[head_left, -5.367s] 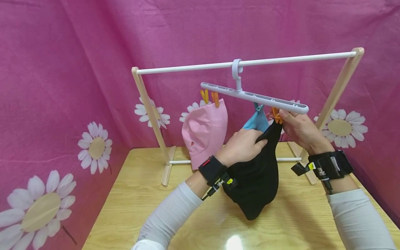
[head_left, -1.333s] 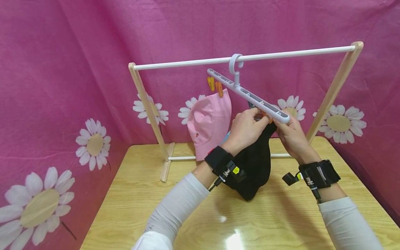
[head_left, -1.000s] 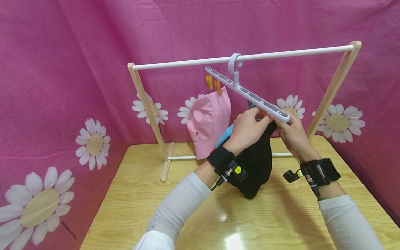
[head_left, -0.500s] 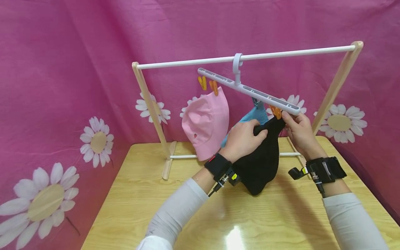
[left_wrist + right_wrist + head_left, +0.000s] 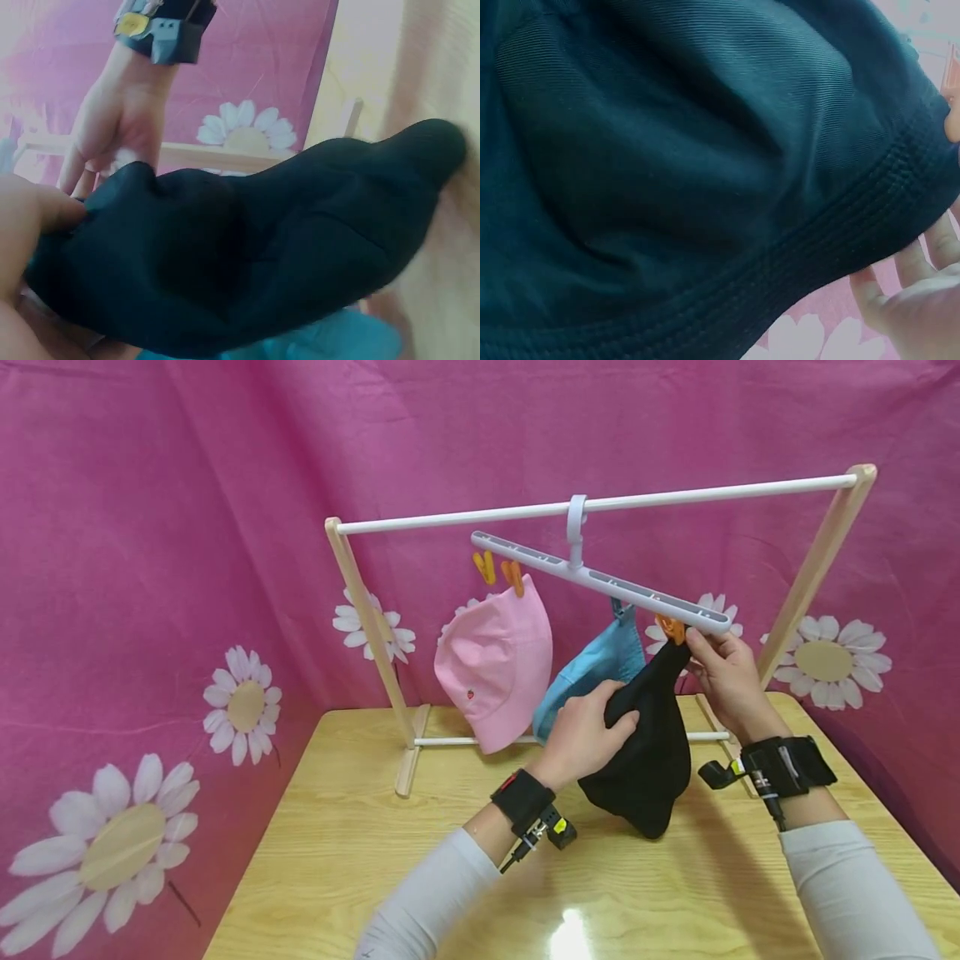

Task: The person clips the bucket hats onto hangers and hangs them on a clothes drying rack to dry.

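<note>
A black bucket hat [image 5: 647, 743] hangs at the right part of the grey hanger [image 5: 637, 592], its upper corner at an orange clip [image 5: 671, 629]. My left hand [image 5: 588, 735] pinches the hat's left edge, thumb on the near side. My right hand [image 5: 727, 681] holds the upper corner between thumb and fingers, right beside the clip; in the right wrist view its fingers [image 5: 919, 262] lie behind the brim. Left of it a blue hat [image 5: 592, 664] hangs from a dark clip [image 5: 621, 610], partly behind my left hand. A pink hat [image 5: 491, 664] hangs from another orange clip [image 5: 513, 578].
The hanger hooks over the white rod [image 5: 712, 495] of a wooden-legged rack [image 5: 375, 635] on the wooden table [image 5: 337, 860]. A yellow clip [image 5: 484, 567] hangs at the hanger's left end. Pink cloth [image 5: 247, 485] with daisies encloses the back and sides.
My left hand has left the clip area and moved down to the black hat's left edge. The hanger's right end has swung back and right. The blue hat shows more now.
</note>
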{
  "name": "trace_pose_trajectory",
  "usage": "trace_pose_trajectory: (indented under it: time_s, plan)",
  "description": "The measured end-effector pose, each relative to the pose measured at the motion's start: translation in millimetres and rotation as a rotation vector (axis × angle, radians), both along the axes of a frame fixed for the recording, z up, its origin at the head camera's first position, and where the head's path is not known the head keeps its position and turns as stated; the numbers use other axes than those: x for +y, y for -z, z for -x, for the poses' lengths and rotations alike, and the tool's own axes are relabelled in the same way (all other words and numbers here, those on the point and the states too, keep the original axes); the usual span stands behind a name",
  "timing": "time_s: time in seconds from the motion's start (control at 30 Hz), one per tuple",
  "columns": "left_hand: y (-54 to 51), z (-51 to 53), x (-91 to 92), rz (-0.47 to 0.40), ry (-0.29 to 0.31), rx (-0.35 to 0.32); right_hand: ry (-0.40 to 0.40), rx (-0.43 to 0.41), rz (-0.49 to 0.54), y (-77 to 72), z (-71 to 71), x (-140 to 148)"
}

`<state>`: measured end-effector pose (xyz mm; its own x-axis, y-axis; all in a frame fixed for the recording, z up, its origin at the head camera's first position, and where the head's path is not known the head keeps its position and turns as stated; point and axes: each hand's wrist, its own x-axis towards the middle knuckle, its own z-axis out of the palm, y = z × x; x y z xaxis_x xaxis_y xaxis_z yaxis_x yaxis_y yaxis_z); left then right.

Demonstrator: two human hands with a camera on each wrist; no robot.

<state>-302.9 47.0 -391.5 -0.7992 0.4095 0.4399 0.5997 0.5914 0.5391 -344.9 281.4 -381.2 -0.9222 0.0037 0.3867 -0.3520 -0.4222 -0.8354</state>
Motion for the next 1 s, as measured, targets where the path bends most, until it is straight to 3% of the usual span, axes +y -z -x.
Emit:
trace_pose_trajectory:
  time_s: [0.23,0.4,0.67,0.87,1.0]
  plan:
    - [15.3,-7.3,14.1,-0.101,0.043,-0.023,-0.038,0.014,0.012,14.7,-1.1,14.7]
    - [20.7,-10.0,22.8,-0.144,0.028,-0.052,-0.087,0.006,-0.016,29.4,-5.4,21.9]
    - [22.7,-8.0,39.6,-0.174,0.047,-0.082,-0.073,-0.020,-0.109,47.8,-12.9,22.3]
    - [18.3,-4.9,52.5,-0.180,0.014,-0.127,-0.014,0.007,-0.256,57.7,-21.0,21.8]
    - [16.1,0.4,59.2,-0.183,-0.002,-0.138,-0.003,0.017,-0.292,65.0,-24.8,20.9]
